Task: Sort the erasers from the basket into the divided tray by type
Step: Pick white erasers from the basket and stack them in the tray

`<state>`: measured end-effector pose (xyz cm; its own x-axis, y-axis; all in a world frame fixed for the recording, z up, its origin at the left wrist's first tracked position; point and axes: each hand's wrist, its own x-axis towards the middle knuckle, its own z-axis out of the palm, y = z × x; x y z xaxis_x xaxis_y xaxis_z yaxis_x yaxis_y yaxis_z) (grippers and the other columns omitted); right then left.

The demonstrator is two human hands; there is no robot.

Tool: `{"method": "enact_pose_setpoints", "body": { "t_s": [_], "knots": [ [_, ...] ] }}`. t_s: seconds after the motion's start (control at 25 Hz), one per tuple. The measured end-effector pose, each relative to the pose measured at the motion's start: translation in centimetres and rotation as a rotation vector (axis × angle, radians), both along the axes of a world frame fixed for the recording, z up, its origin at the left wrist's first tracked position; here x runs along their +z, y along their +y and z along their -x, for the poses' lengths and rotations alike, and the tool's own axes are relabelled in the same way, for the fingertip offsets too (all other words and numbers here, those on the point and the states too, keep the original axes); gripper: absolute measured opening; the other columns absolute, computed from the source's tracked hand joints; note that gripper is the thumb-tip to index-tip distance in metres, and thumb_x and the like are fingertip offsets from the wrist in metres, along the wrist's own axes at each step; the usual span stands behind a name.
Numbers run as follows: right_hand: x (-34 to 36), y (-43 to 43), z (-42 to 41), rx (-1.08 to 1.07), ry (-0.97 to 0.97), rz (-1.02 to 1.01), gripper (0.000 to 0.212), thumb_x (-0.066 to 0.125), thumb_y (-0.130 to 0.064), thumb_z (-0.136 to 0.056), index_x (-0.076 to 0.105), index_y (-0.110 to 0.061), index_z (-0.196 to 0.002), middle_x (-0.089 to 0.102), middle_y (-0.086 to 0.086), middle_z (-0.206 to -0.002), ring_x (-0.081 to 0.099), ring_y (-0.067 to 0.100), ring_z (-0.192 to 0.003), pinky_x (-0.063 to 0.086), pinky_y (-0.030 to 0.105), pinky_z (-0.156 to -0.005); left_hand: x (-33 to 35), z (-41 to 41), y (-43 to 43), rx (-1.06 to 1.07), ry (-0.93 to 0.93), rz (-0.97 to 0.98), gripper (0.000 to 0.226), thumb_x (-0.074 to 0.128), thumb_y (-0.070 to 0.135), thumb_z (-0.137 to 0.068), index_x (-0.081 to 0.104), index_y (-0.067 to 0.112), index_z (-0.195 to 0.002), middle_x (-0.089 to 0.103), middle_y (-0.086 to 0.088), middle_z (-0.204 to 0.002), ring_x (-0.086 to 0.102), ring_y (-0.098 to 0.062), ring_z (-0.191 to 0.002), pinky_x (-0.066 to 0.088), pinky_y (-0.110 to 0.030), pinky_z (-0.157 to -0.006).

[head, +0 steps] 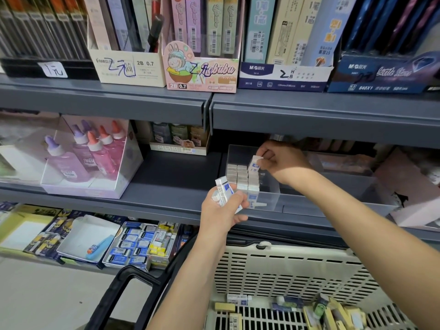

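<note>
My right hand (281, 160) pinches a white eraser with a blue sleeve (254, 164) and holds it upright inside the clear divided tray (273, 186) on the middle shelf, over rows of white erasers (241, 177) standing on end. In front of the tray, my left hand (223, 210) grips a few blue-and-white erasers (225, 190). Below, the beige slotted basket (285, 270) holds several loose erasers (328, 310) of mixed kinds, some yellow, some blue-sleeved.
Grey shop shelves surround the tray. Bottles with coloured caps (95, 151) stand in a box at left. The lower shelf carries trays of boxed erasers (133, 246). Pencil-lead boxes (202, 67) fill the top shelf. The basket's black handle (123, 289) sticks out lower left.
</note>
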<state>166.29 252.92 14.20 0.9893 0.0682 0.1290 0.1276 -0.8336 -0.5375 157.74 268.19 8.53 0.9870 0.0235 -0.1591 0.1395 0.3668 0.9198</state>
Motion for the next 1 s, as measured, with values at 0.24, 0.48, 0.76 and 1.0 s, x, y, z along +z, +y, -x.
{"method": "enact_pose_setpoints", "body": {
  "t_s": [0.24, 0.48, 0.76, 1.0],
  "knots": [
    [-1.9, 0.7, 0.3, -0.001, -0.008, 0.137, 0.02, 0.053, -0.012, -0.089, 0.068, -0.013, -0.102, 0.065, 0.006, -0.109, 0.06, 0.024, -0.1, 0.043, 0.025, -0.085, -0.1, 0.0, -0.1, 0.005, 0.011, 0.003, 0.015, 0.066, 0.011, -0.085, 0.06, 0.017, -0.098, 0.07, -0.003, -0.083, 0.07, -0.013, -0.076, 0.053, -0.023, -0.056],
    [-0.9, 0.7, 1.6, 0.104, -0.018, 0.178, 0.026, 0.051, -0.021, -0.093, 0.066, -0.018, -0.113, 0.056, 0.004, -0.119, 0.053, 0.021, -0.109, 0.04, 0.026, -0.093, 0.1, 0.1, 0.1, -0.054, 0.011, -0.029, 0.015, 0.064, 0.012, -0.086, 0.06, 0.015, -0.1, 0.071, -0.001, -0.073, 0.069, -0.015, -0.076, 0.05, -0.022, -0.051],
    [1.1, 2.4, 5.3, 0.37, 0.131, -0.253, 0.017, 0.061, -0.015, -0.087, 0.065, -0.031, -0.088, 0.062, -0.013, -0.075, 0.055, 0.003, -0.069, 0.048, 0.023, -0.074, 0.3, 0.3, 0.1, -0.161, 0.012, -0.065, 0.014, 0.067, 0.018, -0.085, 0.062, 0.016, -0.097, 0.071, -0.001, -0.075, 0.069, -0.015, -0.072, 0.045, -0.021, -0.045],
    [2.0, 0.2, 5.5, 0.27, 0.22, -0.495, 0.019, 0.054, -0.005, -0.091, 0.06, -0.022, -0.091, 0.063, -0.004, -0.069, 0.057, -0.001, -0.054, 0.043, 0.01, -0.052, 0.6, 0.1, 0.4, -0.184, 0.097, 0.223, 0.026, 0.064, 0.025, -0.084, 0.061, 0.01, -0.105, 0.073, -0.011, -0.084, 0.07, -0.017, -0.07, 0.043, -0.018, -0.042]
  ]
}}
